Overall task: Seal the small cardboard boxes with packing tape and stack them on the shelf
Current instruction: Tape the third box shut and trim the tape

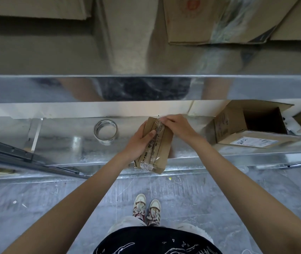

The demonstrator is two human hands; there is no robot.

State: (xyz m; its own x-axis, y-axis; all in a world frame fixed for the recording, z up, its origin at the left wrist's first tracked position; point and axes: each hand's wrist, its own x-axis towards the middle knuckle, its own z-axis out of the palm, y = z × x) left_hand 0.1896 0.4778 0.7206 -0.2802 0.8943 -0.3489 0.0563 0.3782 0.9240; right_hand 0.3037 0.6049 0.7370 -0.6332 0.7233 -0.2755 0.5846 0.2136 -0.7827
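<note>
The box [161, 143], small and brown, is held above the front edge of the lower shelf [69, 143], tilted so its long side runs away from the person. A strip of clear tape [155, 136] runs along its top seam and wrinkles over the near end. The left hand [139, 142] grips the box from the left side, fingers curled under and the thumb laid across the top beside the tape. The right hand [175, 125] sits at the far end of the box, fingers bent down over the edge; it seems to press or pinch the tape there, though the fingertips are hidden.

Just left of the box, a tape roll [105, 132] stands on the shelf, clear of both hands. To the right, an open carton [248, 125] lies on the same shelf with its mouth facing up and a white label on its near side. A dark metal rail [17, 153] slants across the shelf's left part.

Above, the shiny front lip of the upper shelf [146, 88] reflects the person's arms. Flattened cardboard [192, 24] lies on that upper level, blurred. Below are a grey floor [54, 198], two pale sneakers [147, 209] and a dark printed shirt [155, 241].
</note>
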